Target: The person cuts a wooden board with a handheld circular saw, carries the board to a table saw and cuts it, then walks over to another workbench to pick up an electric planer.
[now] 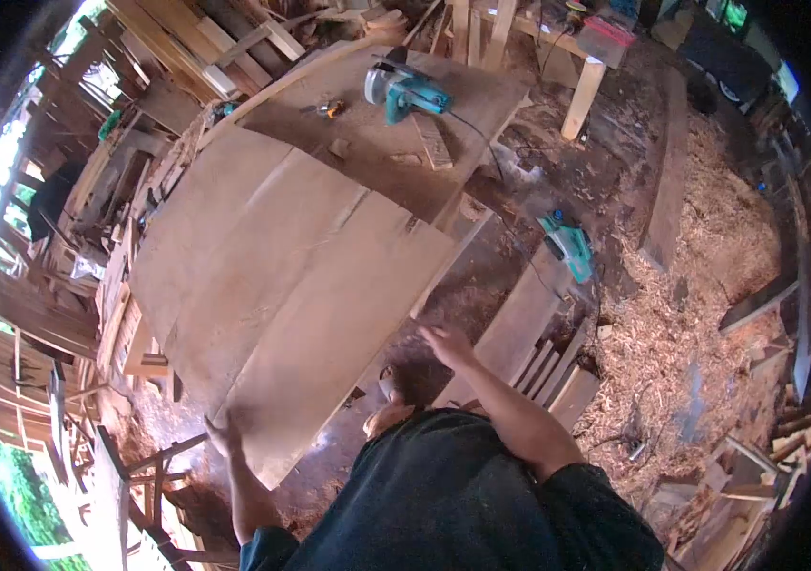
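Note:
A wide wooden panel [301, 285], made of joined boards, lies across the workbench [320, 143] and juts out toward me. At its near left edge is my left hand [224, 436], gripping the board, with part of the fingers hidden at the edge. My right hand [445, 344] hovers beside the panel's right edge, fingers stretched out and holding nothing. On the bench beyond the panel rests a teal circular saw [407, 92] with a dark cord. A short wood offcut [432, 143] lies just below the saw.
A teal power planer [569, 246] sits on a plank [512, 324] to the right. Wood shavings [681, 352] cover the floor there, and a long board [667, 181] lies across it. Stacked lumber [177, 38] stands at the back left. Cords trail over the floor.

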The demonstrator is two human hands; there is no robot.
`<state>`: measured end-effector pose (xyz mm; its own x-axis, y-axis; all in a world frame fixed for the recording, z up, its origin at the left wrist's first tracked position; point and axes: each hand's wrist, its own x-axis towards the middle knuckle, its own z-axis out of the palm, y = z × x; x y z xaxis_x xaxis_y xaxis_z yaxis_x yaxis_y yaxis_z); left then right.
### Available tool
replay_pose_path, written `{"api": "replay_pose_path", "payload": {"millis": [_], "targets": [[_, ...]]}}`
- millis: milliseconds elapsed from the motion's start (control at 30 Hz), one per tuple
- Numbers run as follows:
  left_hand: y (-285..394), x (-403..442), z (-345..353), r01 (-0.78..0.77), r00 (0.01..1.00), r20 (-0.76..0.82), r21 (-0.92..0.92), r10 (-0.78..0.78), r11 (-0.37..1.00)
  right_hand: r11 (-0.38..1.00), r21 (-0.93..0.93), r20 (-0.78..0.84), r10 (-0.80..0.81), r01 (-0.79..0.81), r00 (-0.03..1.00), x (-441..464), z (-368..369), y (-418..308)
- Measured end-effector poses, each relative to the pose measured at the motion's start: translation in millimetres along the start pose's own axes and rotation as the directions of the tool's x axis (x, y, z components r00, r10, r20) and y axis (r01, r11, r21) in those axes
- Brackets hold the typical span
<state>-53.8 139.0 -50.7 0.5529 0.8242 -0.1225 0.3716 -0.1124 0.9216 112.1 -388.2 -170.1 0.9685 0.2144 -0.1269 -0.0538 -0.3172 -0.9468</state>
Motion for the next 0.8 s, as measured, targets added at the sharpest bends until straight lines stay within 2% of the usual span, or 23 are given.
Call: {"api": "replay_pose_path", "payload": {"millis": [67,100,133,167,200,233,267,300,333,400,433,467,500,533,567,600,633,667,700,733,800], "targets": [[14.5,-38.3,56.7,-0.278,0.945,-0.088,0.297,0.316,0.914,0.984,0.087,0.011,0.154,-0.154,0.988,-37.1,-40.3,50.2],[22.2,-66.4,90.4,-0.399,0.887,-0.049,0.418,0.46,0.816,0.944,0.209,-0.013,0.263,-0.254,0.965,-65.3,-60.3,86.5],[28.1,-102.2,121.4,-0.517,0.82,0.056,0.501,0.57,0.694,0.887,0.328,-0.026,0.354,-0.326,0.935,-99.7,-80.3,128.0],[33.1,-139.8,147.7,-0.637,0.735,0.206,0.534,0.645,0.556,0.858,0.341,-0.019,0.415,-0.385,0.909,-139.6,-100.8,168.7],[37.9,-181.6,170.1,-0.752,0.628,0.379,0.519,0.68,0.406,0.905,-0.311,0.012,0.311,-0.292,0.95,-183.7,-119.5,243.0],[39.8,-223.4,187.2,-0.845,0.52,0.558,0.448,0.647,0.292,0.555,-0.828,0.042,0.202,-0.079,0.979,-226.4,-137.6,314.8],[40.0,-261.4,199.5,-0.9,0.436,0.709,0.347,0.554,0.265,0.56,-0.742,0.009,0.558,-0.369,0.83,-264.3,-175.4,207.0],[62.6,-298.5,197.4,-0.844,0.402,0.855,0.207,0.329,0.494,0.512,-0.816,0.062,0.536,-0.266,0.842,-313.3,-191.7,236.8],[87.4,-336.6,195.2,-0.678,0.338,0.938,0.185,0.079,0.712,0.483,-0.861,0.106,0.481,-0.162,0.87,-365.8,-200.3,289.0],[53.4,-364.5,187.9,-0.579,0.232,0.968,0.057,0.098,0.813,0.405,-0.914,0.196,0.377,0.029,0.905,-446.2,-223.2,356.0],[32.5,-372.5,184.8,-0.586,0.323,0.946,0.187,0.016,0.788,0.362,-0.925,0.221,0.265,0.116,0.939,-477.0,-234.3,390.8],[6.3,-378.9,176.7,-0.572,0.413,0.908,0.321,-0.073,0.755,0.337,-0.926,0.301,0.384,0.171,0.873,-495.3,-245.2,373.5],[-26.9,-380.8,168.6,-0.54,0.497,0.853,0.45,-0.163,0.711,0.379,-0.885,0.362,0.194,0.27,0.912,-493.6,-266.2,358.9],[-30.9,-384.9,160.9,-0.464,0.506,0.832,0.487,-0.23,0.74,0.381,-0.844,0.407,-0.005,0.379,0.913,-491.1,-287.5,342.6],[-34.9,-388.9,153.4,-0.384,0.512,0.806,0.524,-0.297,0.76,0.506,-0.81,0.378,0.064,0.296,0.924,-478.2,-295.4,325.4],[-40.3,-392.5,145.9,-0.303,0.516,0.777,0.56,-0.361,0.771,0.644,-0.758,0.305,0.212,0.101,0.929,-458.7,-302.7,305.7],[-44.0,-399.2,145.2,-0.238,0.498,0.755,0.591,-0.426,0.771,0.802,-0.507,0.169,0.451,-0.315,0.876,-442.8,-309.6,286.3],[-39.7,-406.5,152.7,-0.21,0.476,0.753,0.599,-0.454,0.772,0.732,0.01,0.066,0.679,-0.681,0.731,-425.7,-313.1,269.0],[-32.9,-413.6,162.0,-0.205,0.445,0.763,0.596,-0.468,0.776,0.599,0.328,0.028,0.767,-0.73,0.642,-411.7,-318.2,252.9],[-25.4,-421.1,174.3,-0.215,0.414,0.778,0.588,-0.472,0.78,0.526,0.481,0.016,0.794,-0.701,0.607,-401.7,-320.6,233.7],[-4.3,-436.0,204.7,-0.254,0.364,0.821,0.543,-0.44,0.801,0.507,0.543,-0.022,0.805,-0.669,0.592,-382.7,-322.6,199.1]]}}
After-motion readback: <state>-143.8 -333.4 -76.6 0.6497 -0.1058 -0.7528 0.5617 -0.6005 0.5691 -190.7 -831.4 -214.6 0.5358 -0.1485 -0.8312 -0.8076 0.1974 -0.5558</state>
